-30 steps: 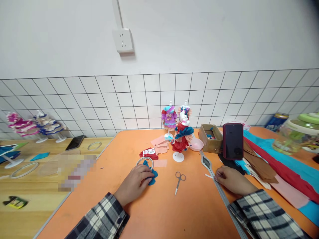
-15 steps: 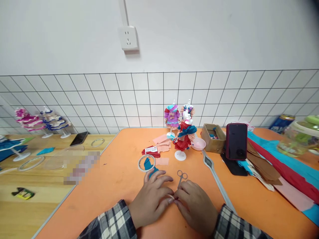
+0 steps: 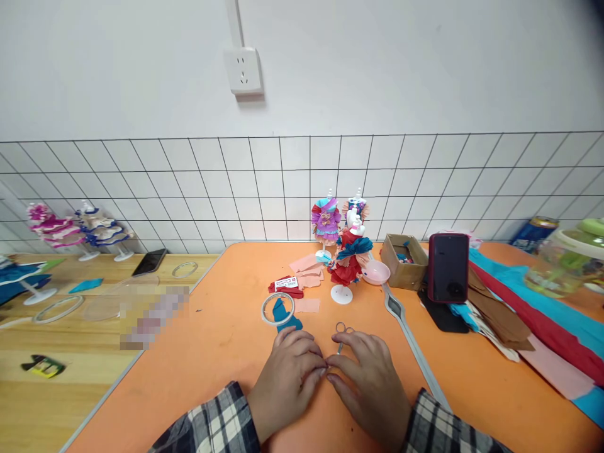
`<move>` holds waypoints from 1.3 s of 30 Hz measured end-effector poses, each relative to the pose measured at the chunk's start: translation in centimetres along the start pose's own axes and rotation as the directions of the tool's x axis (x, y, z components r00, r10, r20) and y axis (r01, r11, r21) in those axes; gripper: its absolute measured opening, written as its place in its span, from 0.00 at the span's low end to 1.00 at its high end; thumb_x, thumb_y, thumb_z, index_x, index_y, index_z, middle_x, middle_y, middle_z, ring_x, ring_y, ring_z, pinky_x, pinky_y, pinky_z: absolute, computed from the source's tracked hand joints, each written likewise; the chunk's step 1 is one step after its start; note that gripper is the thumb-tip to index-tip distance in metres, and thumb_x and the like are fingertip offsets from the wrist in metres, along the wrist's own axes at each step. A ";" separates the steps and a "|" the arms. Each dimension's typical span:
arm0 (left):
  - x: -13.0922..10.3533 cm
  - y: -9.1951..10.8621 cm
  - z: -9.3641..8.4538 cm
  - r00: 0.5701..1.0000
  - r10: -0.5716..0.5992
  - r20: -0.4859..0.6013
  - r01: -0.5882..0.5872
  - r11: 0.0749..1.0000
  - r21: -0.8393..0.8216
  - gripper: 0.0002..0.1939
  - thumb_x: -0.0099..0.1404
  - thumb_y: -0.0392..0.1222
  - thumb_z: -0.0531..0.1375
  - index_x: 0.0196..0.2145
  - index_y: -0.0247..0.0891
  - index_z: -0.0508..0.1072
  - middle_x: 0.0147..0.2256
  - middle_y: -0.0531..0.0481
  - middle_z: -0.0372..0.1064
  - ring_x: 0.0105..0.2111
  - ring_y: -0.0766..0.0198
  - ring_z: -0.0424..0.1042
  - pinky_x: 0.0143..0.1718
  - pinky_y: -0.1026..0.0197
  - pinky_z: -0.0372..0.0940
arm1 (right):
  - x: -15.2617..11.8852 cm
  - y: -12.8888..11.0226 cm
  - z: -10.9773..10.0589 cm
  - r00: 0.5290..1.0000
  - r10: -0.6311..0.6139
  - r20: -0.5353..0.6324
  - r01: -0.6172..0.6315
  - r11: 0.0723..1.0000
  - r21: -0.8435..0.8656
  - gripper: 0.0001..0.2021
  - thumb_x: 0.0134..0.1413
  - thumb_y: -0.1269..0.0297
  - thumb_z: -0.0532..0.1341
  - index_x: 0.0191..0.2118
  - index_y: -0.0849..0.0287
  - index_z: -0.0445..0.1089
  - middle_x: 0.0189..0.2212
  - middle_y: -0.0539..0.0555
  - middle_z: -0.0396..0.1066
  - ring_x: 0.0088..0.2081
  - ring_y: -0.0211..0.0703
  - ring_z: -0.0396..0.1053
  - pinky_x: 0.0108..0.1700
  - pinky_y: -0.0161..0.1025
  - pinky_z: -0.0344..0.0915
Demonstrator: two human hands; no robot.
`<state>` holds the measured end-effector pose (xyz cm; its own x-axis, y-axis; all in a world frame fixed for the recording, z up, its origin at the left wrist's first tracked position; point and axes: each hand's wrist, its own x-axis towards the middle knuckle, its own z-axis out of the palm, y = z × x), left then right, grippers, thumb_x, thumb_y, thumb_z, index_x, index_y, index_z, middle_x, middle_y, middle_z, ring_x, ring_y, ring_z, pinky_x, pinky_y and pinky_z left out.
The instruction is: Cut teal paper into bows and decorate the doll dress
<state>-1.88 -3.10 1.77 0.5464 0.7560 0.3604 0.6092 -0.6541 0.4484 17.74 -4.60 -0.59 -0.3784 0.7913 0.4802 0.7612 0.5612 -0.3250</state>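
Observation:
My left hand (image 3: 291,379) rests low on the orange mat, thumb and forefinger pinched together on something too small to make out. Right beside it, my right hand (image 3: 370,382) has its thumb and forefinger apart, their tips close to the left fingertips. Small scissors (image 3: 340,345) lie partly hidden behind the right hand. Just beyond the left hand are a teal fabric scrap (image 3: 289,324) and a roll of clear tape (image 3: 264,314). A miniature dress form (image 3: 346,267) in red, teal and peach ruffles stands on a white base farther back.
Pink fabric pieces (image 3: 309,277) and a labelled red bundle (image 3: 286,291) lie mid-mat. To the right are a pink bowl (image 3: 376,273), a cardboard box (image 3: 404,264), an upright phone (image 3: 448,269), a grey strap (image 3: 415,346) and coloured fabric strips (image 3: 533,302).
The pale strip that showed between my fingertips is now barely visible. My right thumb and forefinger have spread apart, and my left fingers have drawn together.

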 end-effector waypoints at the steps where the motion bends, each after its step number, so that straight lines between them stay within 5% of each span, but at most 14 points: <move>1: 0.0 0.2 0.1 1.000 -0.012 0.011 0.012 1.000 -0.011 0.09 0.65 0.35 0.56 0.36 0.44 0.76 0.35 0.50 0.74 0.42 0.57 0.68 0.55 0.45 0.53 | 0.1 0.0 0.0 1.000 -0.002 0.005 0.002 1.000 -0.007 0.04 0.58 0.64 0.60 0.38 0.48 0.72 0.49 0.51 0.70 0.50 0.51 0.63 0.52 0.51 0.52; 7: -0.1 0.9 0.8 0.981 -0.187 0.054 0.194 0.952 -0.237 0.08 0.60 0.30 0.57 0.30 0.39 0.74 0.33 0.49 0.74 0.38 0.59 0.70 0.49 0.52 0.58 | 0.1 -0.1 1.0 0.971 -0.144 -0.191 0.147 0.989 0.002 0.06 0.60 0.68 0.57 0.32 0.55 0.68 0.34 0.51 0.73 0.39 0.43 0.65 0.48 0.46 0.51; 13: 0.3 -0.6 1.5 0.899 -0.414 0.145 0.422 0.727 -0.542 0.07 0.59 0.38 0.59 0.26 0.34 0.74 0.29 0.45 0.72 0.33 0.58 0.70 0.38 0.58 0.64 | -0.2 -1.4 0.3 0.880 -0.347 -0.324 0.360 0.933 -0.021 0.10 0.61 0.75 0.53 0.33 0.58 0.70 0.33 0.52 0.74 0.35 0.41 0.67 0.46 0.44 0.56; 15: 0.5 -1.4 1.4 0.872 -0.459 0.170 0.458 0.644 -0.613 0.10 0.59 0.43 0.60 0.27 0.33 0.76 0.29 0.44 0.73 0.33 0.57 0.71 0.38 0.57 0.64 | 0.2 -0.6 -0.3 0.883 -0.327 -0.336 0.365 0.929 0.055 0.12 0.62 0.73 0.53 0.34 0.56 0.72 0.35 0.53 0.75 0.36 0.41 0.69 0.43 0.41 0.61; 17: 0.5 -1.9 1.2 0.889 -0.434 0.144 0.410 0.618 -0.670 0.12 0.59 0.46 0.61 0.31 0.34 0.79 0.34 0.43 0.74 0.37 0.56 0.72 0.43 0.56 0.64 | 0.7 1.7 -1.0 0.953 -0.160 -0.256 0.213 0.957 0.195 0.12 0.63 0.68 0.54 0.35 0.53 0.75 0.32 0.52 0.75 0.35 0.40 0.70 0.37 0.37 0.64; 19: 0.5 -2.2 1.1 0.896 -0.430 0.107 0.381 0.624 -0.683 0.14 0.60 0.47 0.61 0.37 0.36 0.80 0.38 0.42 0.75 0.41 0.54 0.71 0.47 0.55 0.63 | 1.2 5.1 -1.9 0.995 0.084 -0.046 -0.061 0.927 0.370 0.13 0.63 0.63 0.53 0.40 0.53 0.77 0.30 0.53 0.76 0.32 0.41 0.71 0.35 0.36 0.66; 23: 0.2 -2.0 1.0 0.877 -0.461 0.134 0.429 0.628 -0.650 0.15 0.60 0.46 0.62 0.41 0.37 0.80 0.38 0.42 0.75 0.40 0.54 0.72 0.48 0.52 0.63 | 1.3 11.6 -3.9 0.847 0.473 0.243 -0.529 0.708 0.468 0.17 0.54 0.51 0.60 0.39 0.56 0.79 0.36 0.58 0.76 0.39 0.49 0.72 0.40 0.41 0.68; 26: 0.1 -2.0 0.9 0.916 -0.392 0.088 0.351 0.675 -0.649 0.16 0.59 0.46 0.63 0.43 0.39 0.79 0.42 0.42 0.73 0.45 0.53 0.70 0.52 0.52 0.61 | 1.0 13.4 -4.7 0.809 0.527 0.261 -0.567 0.582 0.583 0.21 0.46 0.46 0.65 0.39 0.59 0.78 0.44 0.61 0.73 0.43 0.51 0.70 0.41 0.41 0.67; 30: 0.1 -2.1 1.1 0.914 -0.403 0.042 0.336 0.696 -0.635 0.15 0.58 0.45 0.64 0.42 0.40 0.78 0.45 0.43 0.72 0.49 0.53 0.69 0.53 0.54 0.61 | 0.8 13.8 -4.6 0.727 0.589 0.352 -0.643 0.404 0.651 0.25 0.37 0.44 0.68 0.37 0.61 0.74 0.31 0.57 0.72 0.32 0.45 0.69 0.32 0.39 0.66; 34: 0.1 -2.3 1.5 0.839 -0.538 0.076 0.465 0.639 -0.613 0.13 0.59 0.44 0.61 0.40 0.37 0.78 0.37 0.44 0.76 0.38 0.56 0.73 0.45 0.55 0.65 | 0.4 15.8 -4.7 0.727 0.569 0.384 -0.676 0.495 0.546 0.22 0.40 0.48 0.66 0.36 0.60 0.71 0.25 0.51 0.68 0.28 0.40 0.66 0.29 0.36 0.62; 39: 0.1 -2.5 1.5 0.850 -0.519 0.087 0.457 0.645 -0.613 0.15 0.57 0.41 0.61 0.43 0.38 0.78 0.37 0.45 0.77 0.38 0.56 0.73 0.45 0.56 0.65 | 0.0 18.4 -5.3 0.658 0.535 0.530 -0.750 0.532 0.393 0.28 0.43 0.56 0.64 0.50 0.58 0.58 0.21 0.47 0.68 0.23 0.39 0.64 0.25 0.33 0.59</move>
<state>-2.46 -1.47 -0.53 0.1982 0.9802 0.0022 0.2904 -0.0608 0.9550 34.55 4.48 -2.26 -0.1210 0.9493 -0.2903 0.4814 -0.1996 -0.8535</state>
